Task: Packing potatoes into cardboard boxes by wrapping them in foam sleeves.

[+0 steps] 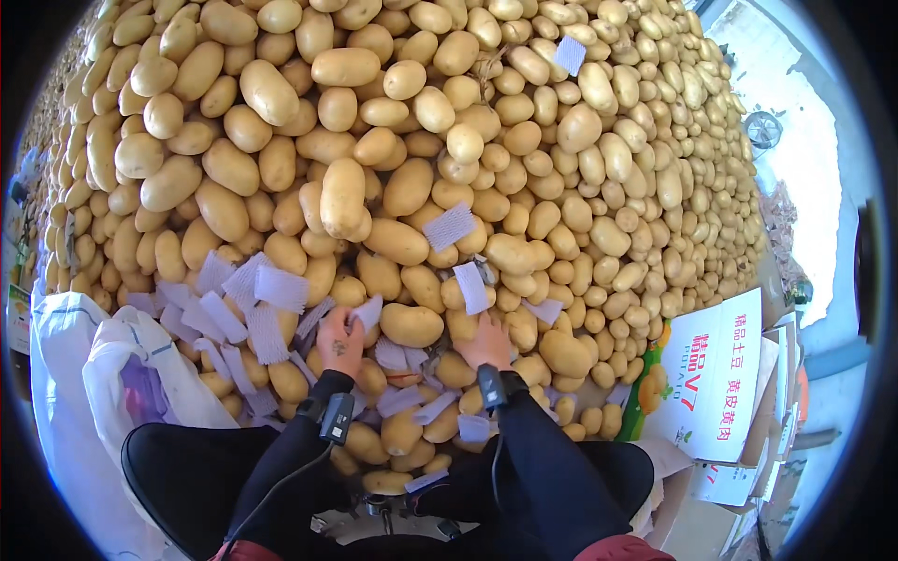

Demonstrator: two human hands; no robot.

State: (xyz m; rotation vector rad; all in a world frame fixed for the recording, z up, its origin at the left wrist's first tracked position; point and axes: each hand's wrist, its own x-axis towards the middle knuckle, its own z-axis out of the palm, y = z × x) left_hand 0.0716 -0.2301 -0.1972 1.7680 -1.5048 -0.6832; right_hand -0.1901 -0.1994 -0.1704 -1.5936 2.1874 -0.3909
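My left hand (342, 345) pinches a white foam net sleeve (367, 311) between thumb and fingers, just left of a large oval potato (412, 325). To its left lies a cluster of loose foam net sleeves (242, 294) on the potatoes. My right hand (487, 345) reaches onto the heap, its fingers against a potato (460, 325); the fingertips are partly hidden, so its grip is unclear. Directly above those fingers, another foam sleeve (471, 287) lies on the heap. More sleeves (398, 400) are scattered among the potatoes between my forearms.
A large heap of potatoes (393, 112) rises ahead of me. White woven sacks (66, 365) stand at my left, one with purple material (144, 389) inside. Printed cardboard cartons (708, 379) are stacked at my right. Bright floor (800, 168) shows beyond the heap at far right.
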